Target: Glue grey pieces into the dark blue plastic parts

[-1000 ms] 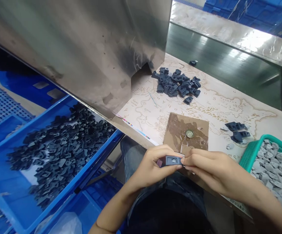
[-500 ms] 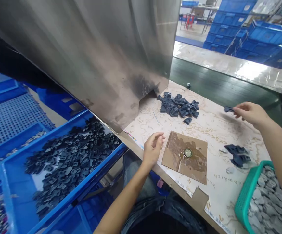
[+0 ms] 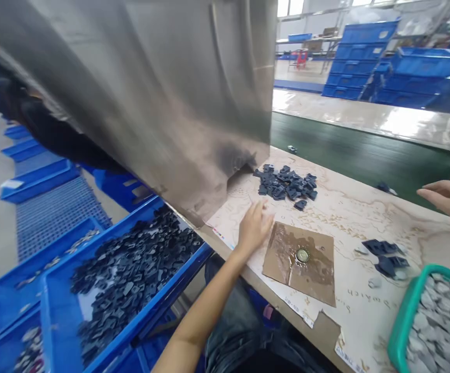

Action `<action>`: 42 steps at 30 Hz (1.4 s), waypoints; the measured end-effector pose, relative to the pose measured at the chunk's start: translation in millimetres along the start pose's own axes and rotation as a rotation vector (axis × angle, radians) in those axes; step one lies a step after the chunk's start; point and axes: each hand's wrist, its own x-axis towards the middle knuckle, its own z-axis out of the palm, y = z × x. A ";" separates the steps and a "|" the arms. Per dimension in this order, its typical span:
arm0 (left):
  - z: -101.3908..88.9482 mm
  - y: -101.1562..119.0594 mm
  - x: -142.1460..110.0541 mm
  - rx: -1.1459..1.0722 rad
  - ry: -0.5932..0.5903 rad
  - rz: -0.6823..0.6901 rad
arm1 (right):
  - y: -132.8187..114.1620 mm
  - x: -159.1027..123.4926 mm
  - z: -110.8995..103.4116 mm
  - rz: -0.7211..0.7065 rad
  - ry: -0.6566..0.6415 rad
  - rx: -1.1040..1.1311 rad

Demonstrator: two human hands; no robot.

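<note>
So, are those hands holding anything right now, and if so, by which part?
Nothing is held: the left hand and the right hand are both open, with nothing between their fingers.

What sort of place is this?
Probably a factory floor for small parts: a blue crate heaped with dark moulded parts, more blue crates stacked in the background, and what looks like a green conveyor belt beside the bench.

My left hand [image 3: 254, 228] is just beside the cardboard sheet [image 3: 298, 264]. Beyond the sheet, a pile of dark parts [image 3: 285, 184] blocks the way, with the steel hood [image 3: 151, 103] looming left of it. Right of the sheet, there's open paper toward my right hand [image 3: 446, 199], but a green basket [image 3: 404, 316] crowds the near corner.
</note>
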 end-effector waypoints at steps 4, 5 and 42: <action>9.0 20.5 49.7 0.357 -0.122 0.165 | 3.6 -107.9 -15.8 0.109 -0.274 0.065; 12.7 24.2 57.5 0.411 -0.150 0.175 | 3.4 -138.2 -11.7 0.128 -0.322 0.089; -41.1 68.5 -90.5 -0.852 -0.263 -0.039 | -177.2 -231.0 19.4 -0.355 -0.024 1.177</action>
